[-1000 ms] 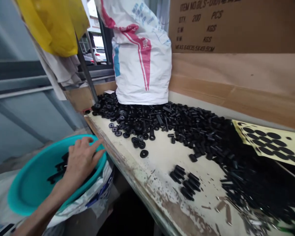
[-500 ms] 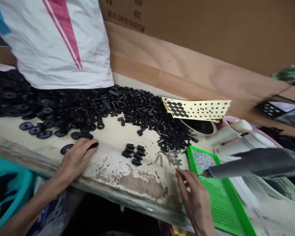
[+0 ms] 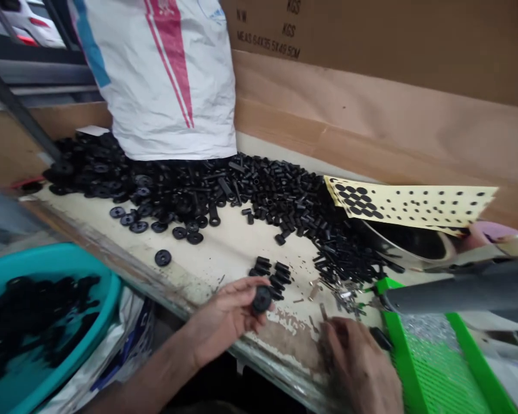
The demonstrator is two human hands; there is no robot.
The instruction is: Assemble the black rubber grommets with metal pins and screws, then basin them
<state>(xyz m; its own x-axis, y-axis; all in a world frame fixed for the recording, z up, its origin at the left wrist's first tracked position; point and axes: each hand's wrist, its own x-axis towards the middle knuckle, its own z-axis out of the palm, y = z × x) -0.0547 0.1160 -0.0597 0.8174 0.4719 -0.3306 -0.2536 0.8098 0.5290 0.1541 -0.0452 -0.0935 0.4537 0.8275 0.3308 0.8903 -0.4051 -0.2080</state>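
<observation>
My left hand [image 3: 224, 325] is half curled, pinching a round black rubber washer [image 3: 262, 299] between thumb and fingertips, just above the near edge of the worn cream bench [image 3: 224, 253] and beside a short cluster of black rubber sleeves [image 3: 270, 275]. Earlier it lay low on the bench; now it is raised. My right hand [image 3: 358, 365] curls down near scattered metal pins [image 3: 343, 299], just left of a green perforated tray [image 3: 431, 362]; I cannot tell whether it holds anything.
</observation>
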